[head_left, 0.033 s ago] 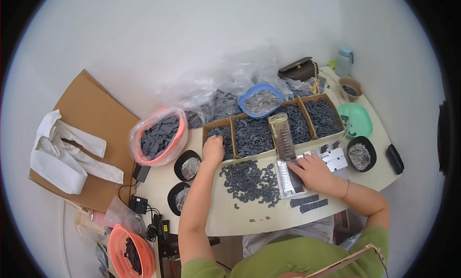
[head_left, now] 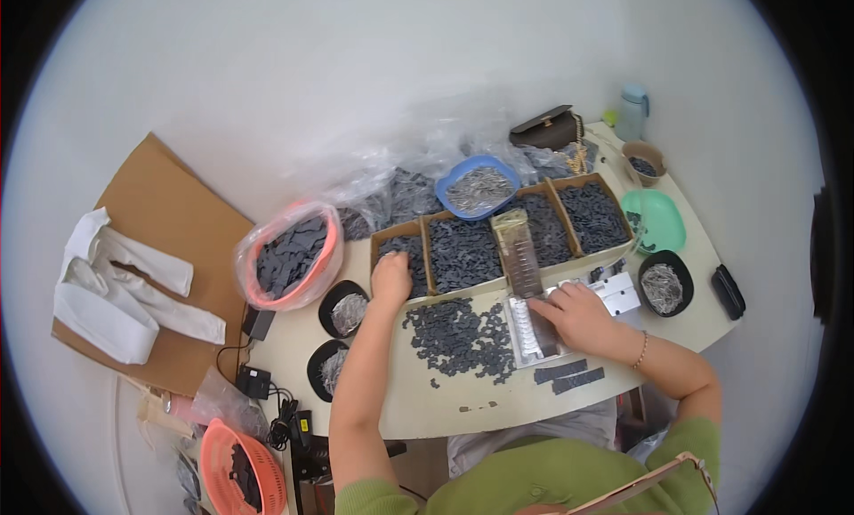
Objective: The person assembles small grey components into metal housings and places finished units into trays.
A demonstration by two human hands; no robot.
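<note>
My left hand [head_left: 391,281] reaches into the leftmost compartment of a cardboard box [head_left: 398,231] filled with small dark grey pieces [head_left: 405,248]. Its fingers are bunched together among them; the fingertips are hidden. On the right, my right hand [head_left: 583,317] lies over a metal fixture [head_left: 527,330] with a row of white slots, thumb and fingers apart and resting on it. Behind that hand, a brown transparent ribbed tray [head_left: 518,253] leans from the fixture onto the box. Loose dark pieces [head_left: 458,337] are spread on the table between my arms.
Black bowls of metal pins stand left [head_left: 347,312] and right [head_left: 663,284]. A blue basin [head_left: 479,188] of pins sits behind the box, a green tray [head_left: 663,221] to its right. A pink basin [head_left: 294,257] holds dark pieces. Assembled dark strips [head_left: 576,382] lie near the front edge.
The whole scene sits slightly farther left in the picture. Both hands keep their places at the box and the fixture.
</note>
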